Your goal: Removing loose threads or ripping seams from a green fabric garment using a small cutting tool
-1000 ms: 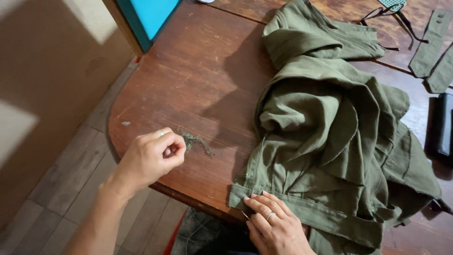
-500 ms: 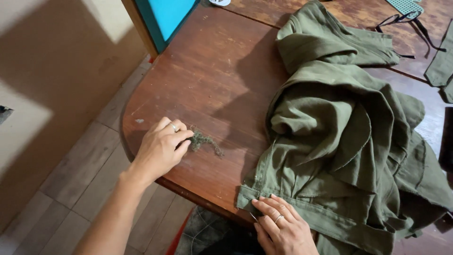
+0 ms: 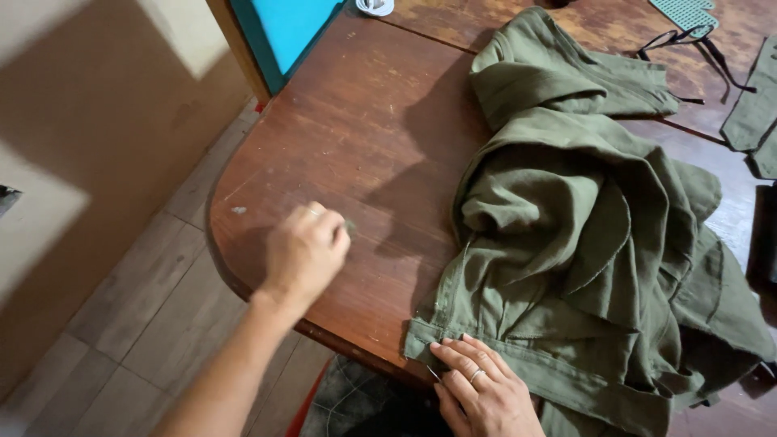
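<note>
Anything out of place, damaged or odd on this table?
Nothing is spilled or broken. The olive garment lies crumpled, its hem pinned at the table edge by the right hand. The left hand covers a small greenish clump; a pale fleck sits beside it.

Left hand (image 3: 303,252) closed on thread clump (image 3: 350,227), left of green garment (image 3: 583,243); right hand (image 3: 486,392) flat on garment's hem.

The left hand (image 3: 303,252) hides most of a small green scrap (image 3: 350,228).
</note>
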